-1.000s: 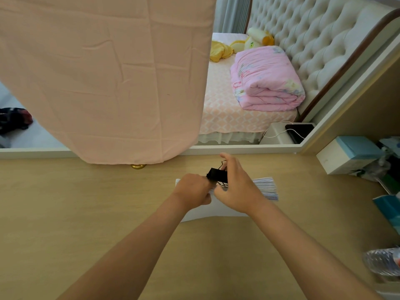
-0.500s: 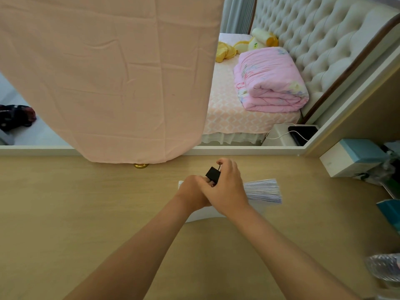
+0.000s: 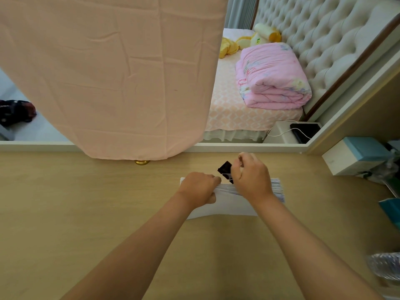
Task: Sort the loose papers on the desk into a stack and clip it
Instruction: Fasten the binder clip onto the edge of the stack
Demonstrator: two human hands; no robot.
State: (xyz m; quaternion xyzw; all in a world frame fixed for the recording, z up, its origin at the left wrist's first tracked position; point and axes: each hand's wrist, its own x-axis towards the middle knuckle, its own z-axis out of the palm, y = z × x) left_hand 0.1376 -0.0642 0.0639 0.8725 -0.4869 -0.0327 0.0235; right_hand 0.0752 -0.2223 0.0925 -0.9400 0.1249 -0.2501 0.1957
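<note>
Quick count: two hands, the left hand [image 3: 199, 187] and the right hand [image 3: 251, 178], one stack of papers [image 3: 225, 205], one black binder clip [image 3: 225, 168], one folded pink quilt [image 3: 272, 79], one hanging peach cloth [image 3: 108, 72], one white-and-teal box [image 3: 350, 156], one plastic bottle [image 3: 385, 267].

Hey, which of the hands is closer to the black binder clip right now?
Right. The right hand pinches the binder clip at the far edge of the paper stack; the left hand grips that stack just left of the clip.
</note>
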